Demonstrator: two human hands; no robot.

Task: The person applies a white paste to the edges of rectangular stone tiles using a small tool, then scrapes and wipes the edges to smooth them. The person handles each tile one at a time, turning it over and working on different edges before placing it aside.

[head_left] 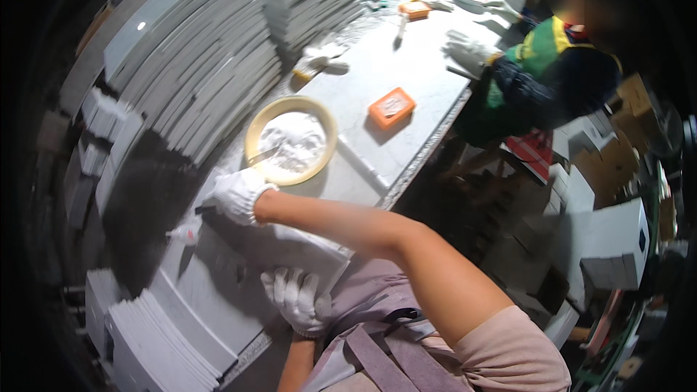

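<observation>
A round, cream-coloured bowl [330,153] of white powdery or pasty material stands on a pale worktop [363,76], with a slim tool [263,154] resting in it. A flat grey-white slab [287,248] is handled just on the near side of the bowl, close to the wearer's body.

Both hands are covered by white knitted gloves. The left hand [299,299] is placed at the slab's near edge, fingers bent against it; its thumb side is partly hidden, so whether the edge is firmly pinched cannot be told. The right hand [238,196] is reached across to the slab's far-left part, just before the bowl, with its fingers bunched. Something dark and narrow [203,210] is seen beside those fingers; whether it is gripped cannot be told.

In judgement, the slab is best kept still by steady pressure from the left hand, while light, even movement is made with the right. The right forearm, passed close before the bowl, should be kept clear of its rim. Thin corners should be guarded from knocks, notably against the tall slab stack [196,58] left of and beyond the bowl. A white bar [363,165] and an orange box [392,107], to the bowl's right, are best left undisturbed.
</observation>
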